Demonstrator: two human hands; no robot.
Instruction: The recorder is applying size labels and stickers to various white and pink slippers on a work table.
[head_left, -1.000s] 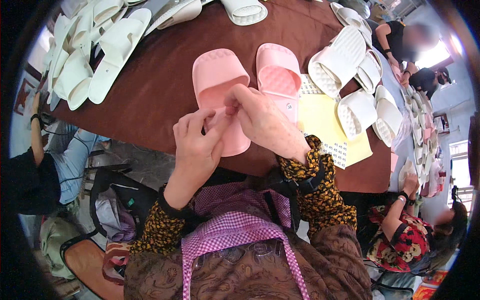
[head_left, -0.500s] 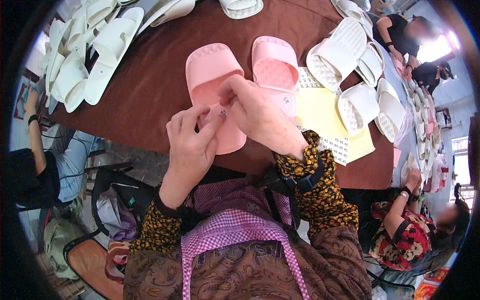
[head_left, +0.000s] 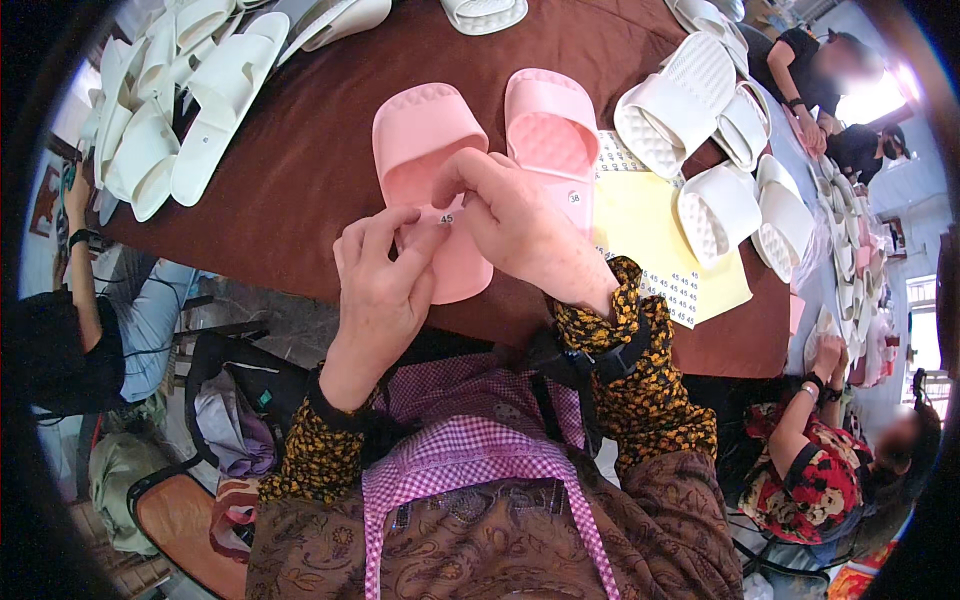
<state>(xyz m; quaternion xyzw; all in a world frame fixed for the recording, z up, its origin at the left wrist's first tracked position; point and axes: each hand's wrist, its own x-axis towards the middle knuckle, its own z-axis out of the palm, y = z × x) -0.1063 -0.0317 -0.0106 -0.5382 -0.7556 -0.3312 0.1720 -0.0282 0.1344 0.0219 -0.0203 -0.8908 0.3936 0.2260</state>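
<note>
Two pink slippers lie side by side on the brown cloth, toes away from me: the left slipper (head_left: 428,115) and the right slipper (head_left: 550,95). Over the left one's insole, a small round white sticker (head_left: 446,218) shows at the thumb tip of my left hand (head_left: 378,285), whose thumb and fingers are drawn together. Whether the sticker touches the insole, I cannot tell. My right hand (head_left: 520,220) curls in a pinch right beside it, its fingertips partly hidden. A similar label (head_left: 574,198) sits on the right slipper's insole.
Right of the pink pair lies a yellow sticker sheet (head_left: 725,285), partly under white slippers (head_left: 718,215). More white slippers (head_left: 215,125) are heaped at the far left. The brown cloth (head_left: 290,240) ends just before my body. Other people sit around the table's edges.
Both pink slippers sit very slightly farther up in the picture. My hands keep nearly the same pinch around the sticker. At the far left, a person's arm has shifted.
</note>
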